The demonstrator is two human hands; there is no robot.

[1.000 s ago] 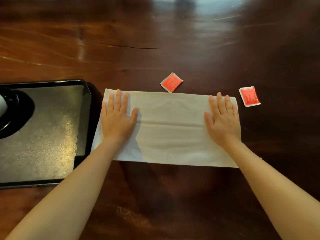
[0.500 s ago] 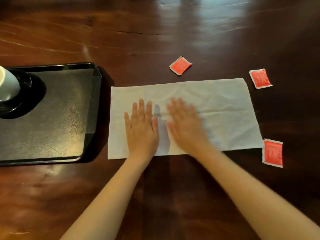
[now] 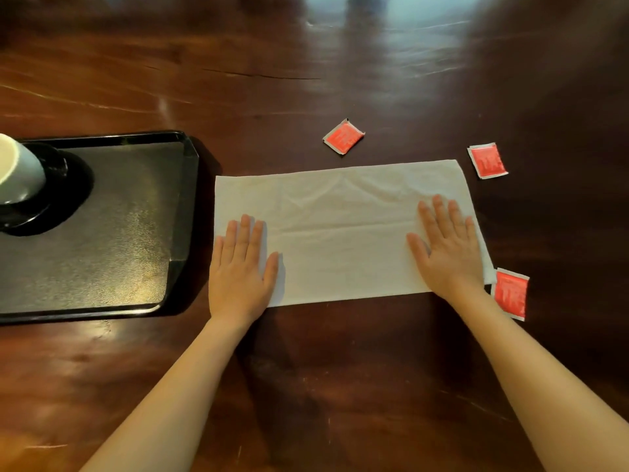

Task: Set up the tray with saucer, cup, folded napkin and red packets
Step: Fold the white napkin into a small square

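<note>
The napkin lies flat on the table, just right of the tray. Your left hand and right hand press its ends, fingers straight, gripping nothing. The cup stands on the saucer in the tray. The far packet, right packet and near packet, all red, lie on the table beside the napkin.
</note>
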